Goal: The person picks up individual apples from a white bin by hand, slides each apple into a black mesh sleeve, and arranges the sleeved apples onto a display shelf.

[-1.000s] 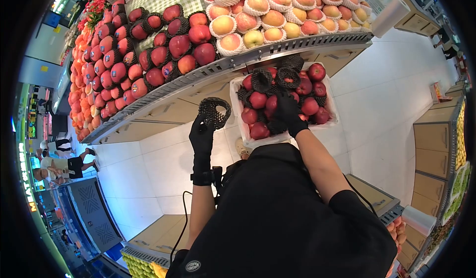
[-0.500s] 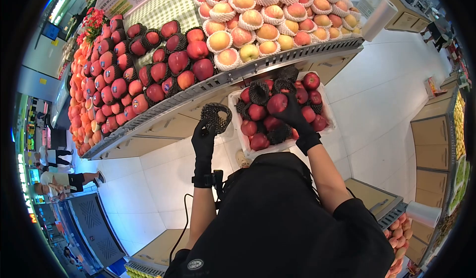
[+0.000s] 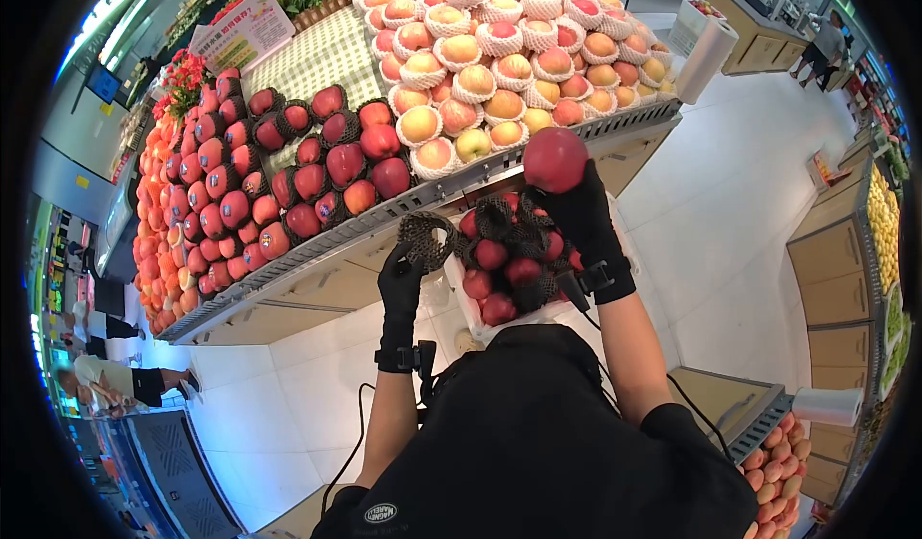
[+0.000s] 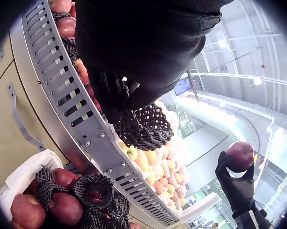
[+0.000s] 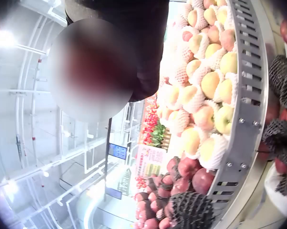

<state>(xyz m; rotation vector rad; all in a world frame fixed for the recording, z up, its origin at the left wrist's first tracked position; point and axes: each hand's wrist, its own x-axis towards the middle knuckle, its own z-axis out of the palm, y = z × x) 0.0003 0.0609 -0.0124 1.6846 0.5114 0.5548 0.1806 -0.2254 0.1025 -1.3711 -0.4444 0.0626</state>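
Note:
My gloved right hand (image 3: 588, 214) grips a large dark red apple (image 3: 555, 159) and holds it up above the crate, near the display's front rail. In the left wrist view the same apple (image 4: 240, 156) sits in the fingers against the ceiling. My gloved left hand (image 3: 400, 280) pinches a black foam net sleeve (image 3: 428, 238), which hangs hollow with nothing inside. Below the hands stands a white-lined crate (image 3: 468, 310) of red apples, several black foam nets (image 4: 93, 190) lying among them. Part of the crate is hidden behind the right forearm.
A slotted metal rail (image 3: 451, 185) edges the display. Dark red apples (image 3: 346, 164) in black nets lie on its left, paler apples (image 3: 459, 51) in white nets on its right. A plastic bag roll (image 3: 706, 61) stands at the right corner. People (image 3: 120, 378) are at far left.
My right hand has taken an apple from the crate and raised it up toward the display. The left hand stays nearly in place with the foam net. The head view has tilted up.

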